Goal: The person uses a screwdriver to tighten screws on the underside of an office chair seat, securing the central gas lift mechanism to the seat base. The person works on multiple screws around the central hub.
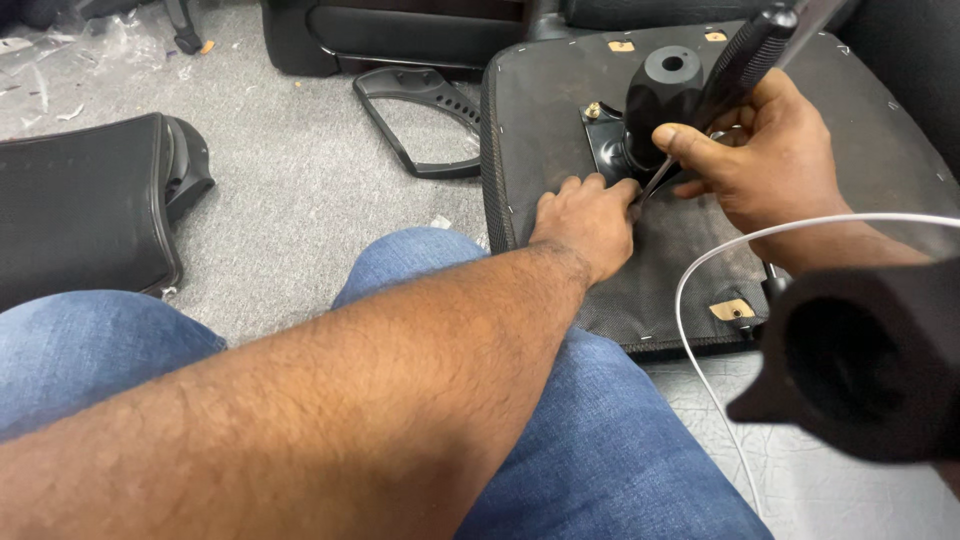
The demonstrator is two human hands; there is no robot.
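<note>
An upturned black chair seat (540, 110) rests against my knees, with a black metal mechanism plate (606, 150) and its round hub (663, 85) fixed to the underside. My right hand (765, 160) grips a black-handled screwdriver (742, 58), its thin shaft slanting down to the plate's near corner. My left hand (588, 215) lies on the seat fabric with fingers curled at the plate's edge, right beside the screwdriver tip. A brass-coloured bolt head (593, 110) shows at the plate's far corner.
A loose black armrest (420, 115) lies on the grey carpet left of the seat. A black mesh chair back (90, 205) sits at far left. A thin white tube (700, 270) loops over the seat. A blurred black object (865, 360) blocks the lower right.
</note>
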